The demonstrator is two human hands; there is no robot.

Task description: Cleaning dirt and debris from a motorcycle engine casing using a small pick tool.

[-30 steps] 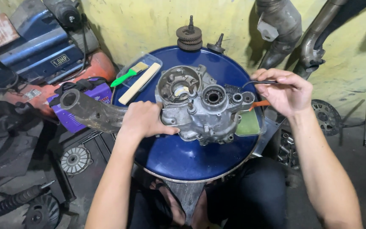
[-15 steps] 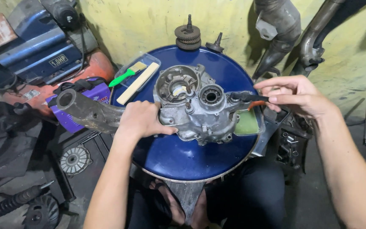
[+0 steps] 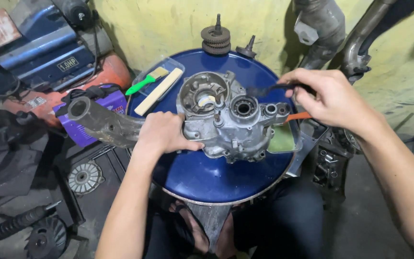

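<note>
A grey metal engine case [image 3: 226, 122] with round bearing bores lies on a round blue drum top [image 3: 216, 177]. My left hand [image 3: 161, 134] presses on the case's left side, next to its long dirty arm [image 3: 104, 122] that juts off the drum to the left. My right hand [image 3: 329, 98] is closed on a thin dark brush [image 3: 269, 88] whose bristle end hovers just above the case's upper right bores. An orange-handled tool [image 3: 297, 116] lies under that hand.
A clear tray [image 3: 156, 79] with a green-handled brush and a wooden stick sits at the drum's back left. A gear stack [image 3: 215, 38] stands at the back rim. A green-lined tray [image 3: 281, 139] sits right of the case. Engine parts and a compressor crowd the left floor.
My right hand has swung left from the drum's right edge, bringing the brush over the case's bores. The left hand stays on the case.
</note>
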